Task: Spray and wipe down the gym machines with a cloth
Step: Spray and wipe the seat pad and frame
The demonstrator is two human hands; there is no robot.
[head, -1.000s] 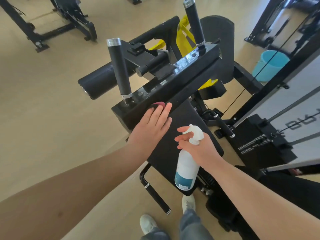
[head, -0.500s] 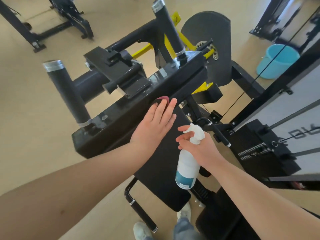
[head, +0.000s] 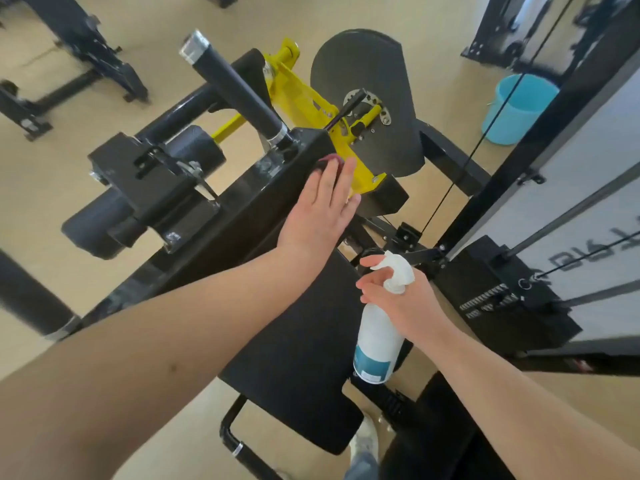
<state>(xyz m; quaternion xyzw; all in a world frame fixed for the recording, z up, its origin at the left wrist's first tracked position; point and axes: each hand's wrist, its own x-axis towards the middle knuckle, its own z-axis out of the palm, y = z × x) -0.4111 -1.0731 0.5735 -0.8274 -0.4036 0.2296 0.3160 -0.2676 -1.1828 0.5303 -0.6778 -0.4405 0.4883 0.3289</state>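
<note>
Near, 5 o'clock: my right hand (head: pixel 403 299) curls round the neck of the bottle (head: pixel 377 341), fingers by the trigger. It is light plastic, likely slick when wet, so the neck is my hold. Pad (head: pixel 294 358) at 6 o'clock. Centre: my left hand (head: pixel 320 209) lies flat, fingers straight, pressing the cloth (head: pixel 330 160) on the beam (head: pixel 242 216) (only a red edge shows). Cloth soft, will bunch; I judge flat palm pressure best. Far, 2 o'clock: bucket (head: pixel 519 109).

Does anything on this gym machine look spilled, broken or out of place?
Nothing stands out. The left hand presses a red cloth on the frame, the right hand holds the spray bottle, and the blue bucket stands upright.
</note>
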